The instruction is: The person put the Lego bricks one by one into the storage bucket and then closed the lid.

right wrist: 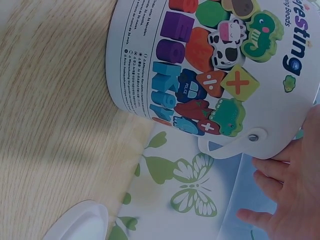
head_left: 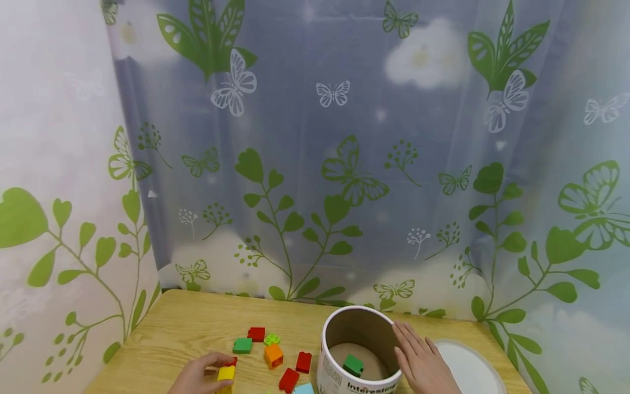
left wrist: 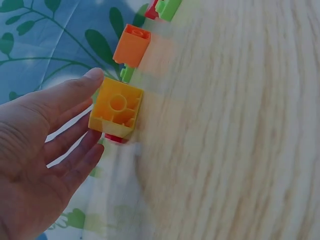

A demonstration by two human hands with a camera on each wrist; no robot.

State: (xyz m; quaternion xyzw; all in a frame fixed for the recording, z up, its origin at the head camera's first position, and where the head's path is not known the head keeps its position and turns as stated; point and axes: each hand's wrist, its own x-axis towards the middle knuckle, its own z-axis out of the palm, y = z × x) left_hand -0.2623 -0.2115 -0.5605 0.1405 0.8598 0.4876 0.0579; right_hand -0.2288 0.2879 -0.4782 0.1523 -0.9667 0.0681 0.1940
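Note:
My left hand (head_left: 203, 374) pinches a yellow toy block (head_left: 226, 374) between thumb and fingers. In the left wrist view the block (left wrist: 116, 107) turns its hollow underside to the camera, and a bit of red (left wrist: 114, 138) shows behind it. At the right, a white bucket (head_left: 331, 365) with printed toy pictures stands on the table, with a green block (head_left: 353, 365) inside on its floor. My right hand (head_left: 424, 358) rests on the bucket's right rim, fingers fairly straight. The right wrist view shows those fingers (right wrist: 272, 172) against the bucket's side near its handle.
Between left hand and bucket lie loose blocks: an orange one (head_left: 273, 355), a green one (head_left: 242, 345), several red ones (head_left: 303, 362) and a lime piece (head_left: 272, 339). A light blue block (head_left: 303, 389) is cut off below. A white lid (head_left: 472, 369) lies right of the bucket.

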